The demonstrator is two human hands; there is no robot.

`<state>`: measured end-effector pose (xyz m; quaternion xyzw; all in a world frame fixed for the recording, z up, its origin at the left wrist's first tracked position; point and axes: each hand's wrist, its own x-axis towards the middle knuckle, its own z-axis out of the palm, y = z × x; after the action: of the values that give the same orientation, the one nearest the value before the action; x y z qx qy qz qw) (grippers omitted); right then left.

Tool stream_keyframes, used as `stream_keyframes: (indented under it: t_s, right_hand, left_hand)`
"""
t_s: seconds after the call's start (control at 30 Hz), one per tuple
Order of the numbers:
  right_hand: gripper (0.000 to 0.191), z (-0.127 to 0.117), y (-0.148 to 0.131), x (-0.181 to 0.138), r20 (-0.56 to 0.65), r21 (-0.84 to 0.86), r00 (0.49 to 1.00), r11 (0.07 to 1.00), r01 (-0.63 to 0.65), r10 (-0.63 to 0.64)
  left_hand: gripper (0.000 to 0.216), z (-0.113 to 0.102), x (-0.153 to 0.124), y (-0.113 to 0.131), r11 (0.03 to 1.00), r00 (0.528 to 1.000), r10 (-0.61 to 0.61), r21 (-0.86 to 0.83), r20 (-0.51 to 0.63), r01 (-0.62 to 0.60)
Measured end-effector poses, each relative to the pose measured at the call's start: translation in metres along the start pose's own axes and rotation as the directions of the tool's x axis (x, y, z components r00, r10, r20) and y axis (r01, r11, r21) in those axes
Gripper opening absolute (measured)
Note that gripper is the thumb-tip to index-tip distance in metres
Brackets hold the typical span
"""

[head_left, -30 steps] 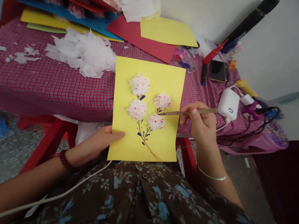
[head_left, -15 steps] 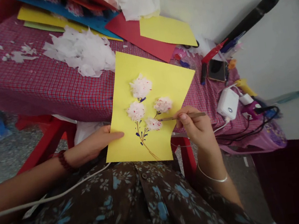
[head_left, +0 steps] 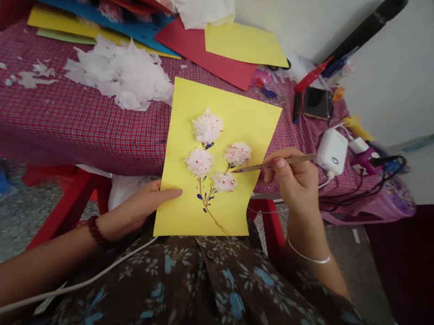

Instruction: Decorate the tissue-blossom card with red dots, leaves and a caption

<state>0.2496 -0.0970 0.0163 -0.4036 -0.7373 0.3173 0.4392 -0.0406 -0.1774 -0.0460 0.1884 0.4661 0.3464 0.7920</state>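
Observation:
A yellow sheet (head_left: 235,121) with several white tissue flowers and a painted stem leans from my lap onto the table edge. My left hand (head_left: 142,207) grips its left edge, thumb on top. My right hand (head_left: 296,180) is closed round a thin paintbrush (head_left: 270,164), whose tip touches the sheet between the lower right flower and the one above it.
The table wears a red checked cloth (head_left: 49,117). On it lie a heap of white tissue scraps (head_left: 121,76), stacked coloured papers (head_left: 207,48), pens, a phone (head_left: 315,103) and a white charger (head_left: 332,150) with cables. A white wall rises on the right.
My right hand drew the brush down to the lower flower, then back up and right. The sheet shifted slightly. My left hand has kept its hold.

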Motion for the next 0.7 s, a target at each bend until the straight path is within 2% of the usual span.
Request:
stream_keyframes:
  t_s: [0.13,0.37,0.57,0.7]
  right_hand:
    - [0.024,0.0022,0.0018,0.0004,0.011,-0.011,1.0,1.0,-0.018,0.018]
    - [0.023,0.0059,0.0075,0.0007,0.136,0.0,0.988,0.998,-0.068,0.068]
    - [0.025,0.0025,0.0093,0.0005,0.008,0.035,0.998,0.998,-0.058,0.058]
    - [0.027,0.0083,0.0083,0.0023,0.049,0.037,0.997,0.997,-0.064,0.062]
  left_hand:
    - [0.05,0.0022,-0.0003,0.0014,1.0,0.999,-0.006,-0.014,-0.042,0.005]
    - [0.046,-0.0014,0.002,-0.0007,0.999,0.999,-0.03,-0.039,-0.031,0.028]
    - [0.048,-0.0008,0.0026,-0.0006,1.0,0.999,-0.018,-0.021,-0.036,0.017]
    - [0.048,-0.0001,0.0022,0.0004,0.999,0.999,-0.022,-0.024,-0.025,0.022]
